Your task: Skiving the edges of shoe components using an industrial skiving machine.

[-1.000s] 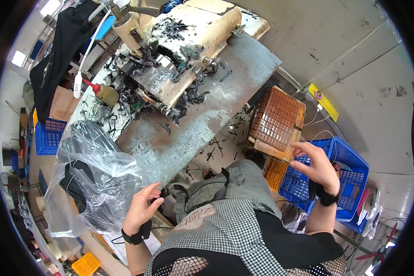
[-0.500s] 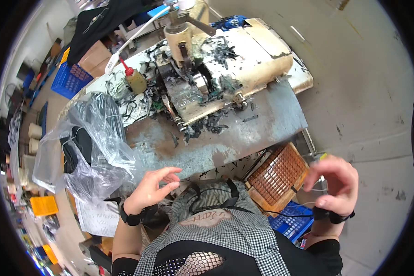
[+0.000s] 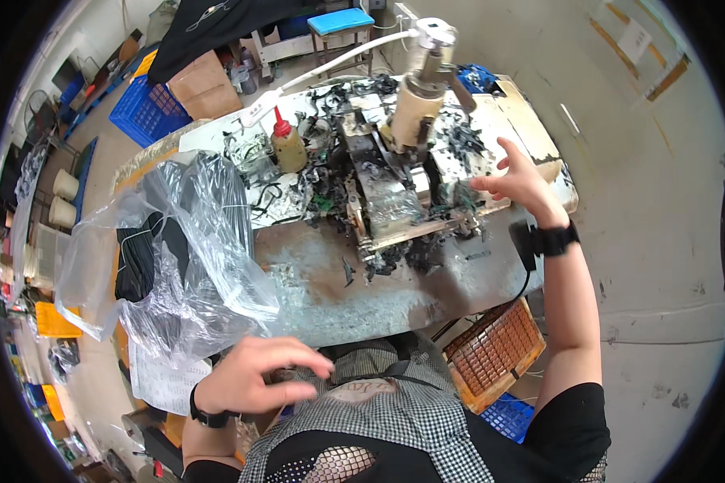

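The right hand [image 3: 524, 187] extends toward a machine [image 3: 415, 117] littered with dark scraps [image 3: 423, 253].

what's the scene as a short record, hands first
left hand: empty, above the checked apron
right hand: empty, over the right side of the cream machine, contact unclear
around machine: dark scraps on the table
left of machine: red-tipped bottle
table's left end: clear plastic bag holding dark material
below table, right: brown tiled mat

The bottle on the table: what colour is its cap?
The cap is red; the head view shows it best.
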Tool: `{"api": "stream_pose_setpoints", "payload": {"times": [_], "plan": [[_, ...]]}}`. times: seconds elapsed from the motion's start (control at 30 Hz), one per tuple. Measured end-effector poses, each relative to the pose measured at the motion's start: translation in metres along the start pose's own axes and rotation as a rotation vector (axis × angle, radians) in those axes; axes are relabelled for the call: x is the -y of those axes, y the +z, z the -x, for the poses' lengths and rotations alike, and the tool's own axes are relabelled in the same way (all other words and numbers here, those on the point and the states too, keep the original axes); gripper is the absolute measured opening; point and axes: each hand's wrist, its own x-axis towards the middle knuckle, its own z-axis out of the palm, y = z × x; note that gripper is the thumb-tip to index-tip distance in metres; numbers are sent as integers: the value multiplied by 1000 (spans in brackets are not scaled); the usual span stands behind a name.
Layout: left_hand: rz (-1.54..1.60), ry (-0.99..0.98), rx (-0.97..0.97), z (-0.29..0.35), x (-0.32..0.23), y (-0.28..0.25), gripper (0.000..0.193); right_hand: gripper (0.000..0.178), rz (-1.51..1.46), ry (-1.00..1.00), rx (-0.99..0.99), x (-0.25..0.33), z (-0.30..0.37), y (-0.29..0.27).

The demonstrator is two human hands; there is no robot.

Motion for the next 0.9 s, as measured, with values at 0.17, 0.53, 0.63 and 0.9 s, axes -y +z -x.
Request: {"api": "stream_pose_setpoints", "payload": {"times": [0.17,0.53,0.63,0.9], "plan": [[181,571,201,-21,-46,5,25,81,211,65,127,29,-81,23],[311,878,-157,-55,-57,41,16,30,-425,-418,-14,32,-110,56],[363,873,-96,-60,-60,38,16,32,-450,-302,3,1,-99,59],[353,808,-54,-84,-64,61,20,19,-414,-461,-95,-9,-42,73]]}}
